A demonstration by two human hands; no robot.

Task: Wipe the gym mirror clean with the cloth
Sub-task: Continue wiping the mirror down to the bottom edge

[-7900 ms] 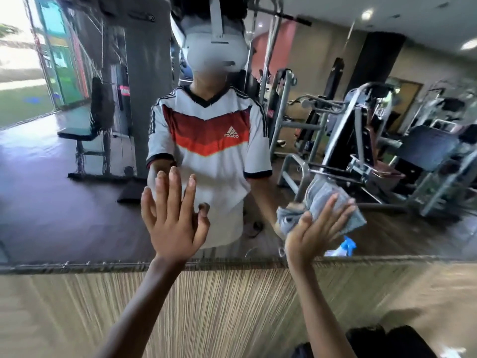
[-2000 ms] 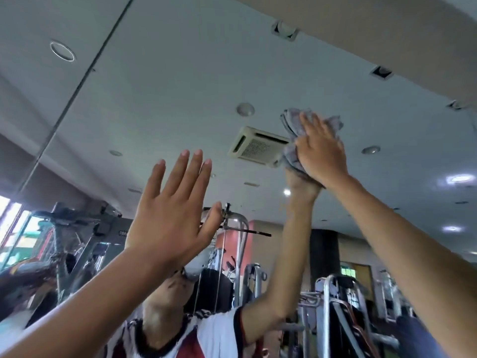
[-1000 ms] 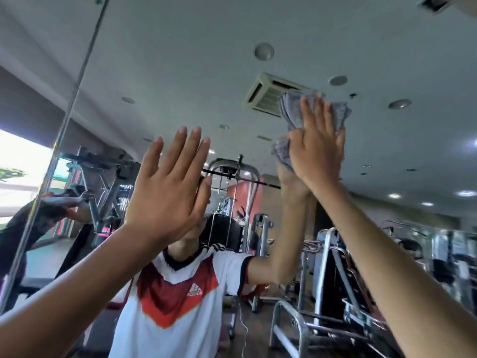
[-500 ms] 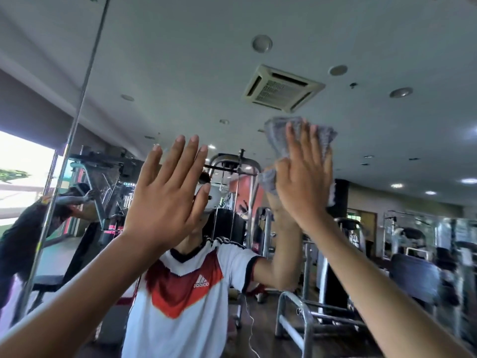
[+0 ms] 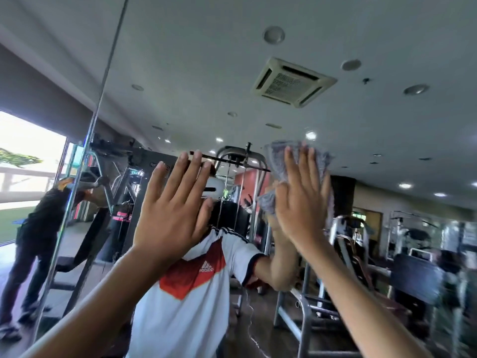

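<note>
The gym mirror (image 5: pixel 335 140) fills the whole view in front of me and reflects the ceiling, machines and my own body. My right hand (image 5: pixel 300 200) lies flat with straight fingers, pressing a grey cloth (image 5: pixel 277 156) against the glass at about head height. The cloth shows above and left of the fingers and is slightly blurred. My left hand (image 5: pixel 175 210) is raised to the left of it, palm forward with fingers straight and spread, at or against the mirror, holding nothing.
A vertical seam (image 5: pixel 98 112) between mirror panels runs down the left side. A person in dark clothes (image 5: pixel 36 236) is reflected at the far left. Reflected gym machines (image 5: pixel 343 254) stand at the right and centre.
My right hand has slid the cloth down the mirror from high up near the reflected ceiling vent to head height. My left hand stays raised and flat. My view has tilted down.
</note>
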